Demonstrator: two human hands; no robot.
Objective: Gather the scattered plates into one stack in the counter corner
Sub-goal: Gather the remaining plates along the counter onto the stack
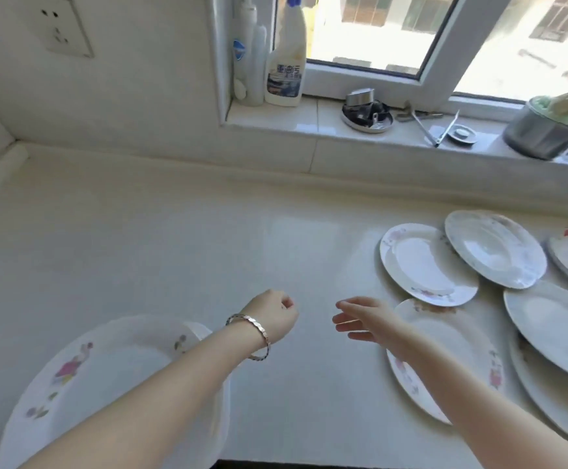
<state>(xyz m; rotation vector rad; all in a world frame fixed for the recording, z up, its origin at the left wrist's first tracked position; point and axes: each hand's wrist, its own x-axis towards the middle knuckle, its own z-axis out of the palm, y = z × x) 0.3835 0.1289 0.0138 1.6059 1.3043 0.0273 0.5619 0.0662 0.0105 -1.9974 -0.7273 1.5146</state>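
Several white plates lie scattered on the right of the white counter (pixel 174 238): a floral oval plate (pixel 421 262), a greyish plate (pixel 492 248) overlapping its far edge, a floral plate (pixel 458 353) under my right forearm, and more plates (pixel 553 326) at the right edge. At the lower left a large floral plate (pixel 83 380) sits under my left forearm. My left hand (pixel 272 316), with a silver bracelet on the wrist, hovers above the counter with curled fingers and holds nothing. My right hand (pixel 364 319) is open, fingers straight and pointing left, holding nothing.
The counter corner (pixel 18 147) lies at the far left, below a wall socket (pixel 59 28). On the windowsill stand cleaning bottles (pixel 284 55), a metal dish with small items (pixel 367 113), tongs (pixel 428 126) and a steel pot (pixel 546 130).
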